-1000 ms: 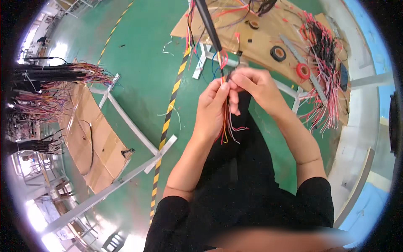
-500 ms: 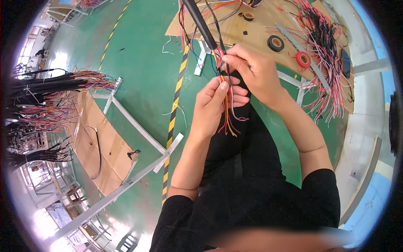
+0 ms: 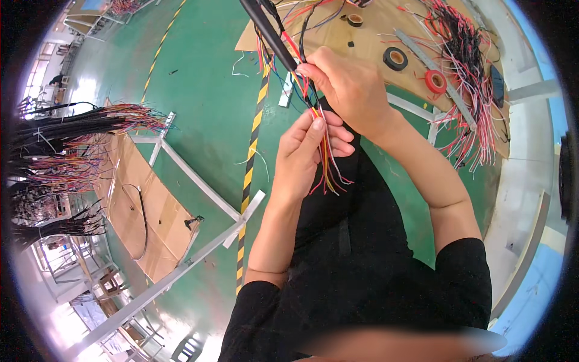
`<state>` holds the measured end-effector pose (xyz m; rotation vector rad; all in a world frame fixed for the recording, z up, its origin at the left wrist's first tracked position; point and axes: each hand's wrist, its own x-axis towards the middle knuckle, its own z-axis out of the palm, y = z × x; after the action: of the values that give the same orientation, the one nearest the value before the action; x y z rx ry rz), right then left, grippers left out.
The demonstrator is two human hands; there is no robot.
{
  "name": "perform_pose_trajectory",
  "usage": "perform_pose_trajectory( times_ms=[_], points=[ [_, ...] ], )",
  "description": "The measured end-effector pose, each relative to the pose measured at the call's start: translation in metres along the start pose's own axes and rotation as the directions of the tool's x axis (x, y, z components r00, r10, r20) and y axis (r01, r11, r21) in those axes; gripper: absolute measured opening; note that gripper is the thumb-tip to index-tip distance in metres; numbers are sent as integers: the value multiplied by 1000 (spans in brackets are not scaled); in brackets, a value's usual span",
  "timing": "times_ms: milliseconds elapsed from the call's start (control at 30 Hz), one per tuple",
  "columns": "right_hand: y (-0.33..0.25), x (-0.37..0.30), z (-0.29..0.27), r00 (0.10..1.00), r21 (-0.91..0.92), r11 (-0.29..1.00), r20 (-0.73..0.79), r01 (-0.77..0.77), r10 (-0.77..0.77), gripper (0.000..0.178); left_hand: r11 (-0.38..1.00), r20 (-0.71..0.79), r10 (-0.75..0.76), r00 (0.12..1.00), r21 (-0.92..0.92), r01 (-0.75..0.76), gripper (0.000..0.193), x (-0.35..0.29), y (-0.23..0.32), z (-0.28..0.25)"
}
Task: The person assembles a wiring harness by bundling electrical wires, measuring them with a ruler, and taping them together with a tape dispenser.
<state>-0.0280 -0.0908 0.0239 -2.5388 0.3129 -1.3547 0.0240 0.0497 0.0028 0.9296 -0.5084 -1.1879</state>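
A thick black cable sleeve (image 3: 269, 35) slants down from the top edge, and coloured wires (image 3: 325, 158) come out of its lower end. My left hand (image 3: 304, 148) pinches this wire bundle between thumb and fingers, with red, yellow and white ends hanging loose below. Just above it, my right hand (image 3: 350, 90) is closed, thumb against forefinger, on a thin black cable (image 3: 303, 43) beside the sleeve. Part of that cable's lower end is hidden behind my right hand. A red wire (image 3: 291, 43) runs between the sleeve and the cable.
Beyond my hands, a cardboard-covered table (image 3: 374, 51) bears a black tape roll (image 3: 395, 58), a red tape roll (image 3: 435, 81), a metal ruler (image 3: 422, 63) and a wire heap (image 3: 464, 54). At left stand a metal frame (image 3: 199, 181), cardboard (image 3: 151, 223) and black cable bundles (image 3: 72, 130).
My right hand has moved up and left, drawing the black cable with it. The sleeve has shifted left. My left hand stays nearly in place on the wires.
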Motion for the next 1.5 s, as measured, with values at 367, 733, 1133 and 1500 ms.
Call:
perform_pose_trajectory(
  times_ms=[367, 733, 1133, 1500],
  points=[
    [-28, -91, -18, 348, 413, -564, 910, -715, 225, 50, 982, -206, 46, 977, -171, -82, 23, 20, -10, -16],
    [-28, -113, -24, 336, 314, -445, 941, -839, 31, 30, 967, -255, 212, 943, -87, -241, 22, 30, -3, -29],
    [-6, -58, -11, 665, 614, 303, 530, -729, 526, 28, 976, -156, 180, 971, -97, -197, 25, 19, -7, -17],
    [9, -12, 10, 751, 633, 405, 540, -660, 380, 22, 989, -123, 93, 988, -106, -106, 28, 8, -1, -5]
  ],
)
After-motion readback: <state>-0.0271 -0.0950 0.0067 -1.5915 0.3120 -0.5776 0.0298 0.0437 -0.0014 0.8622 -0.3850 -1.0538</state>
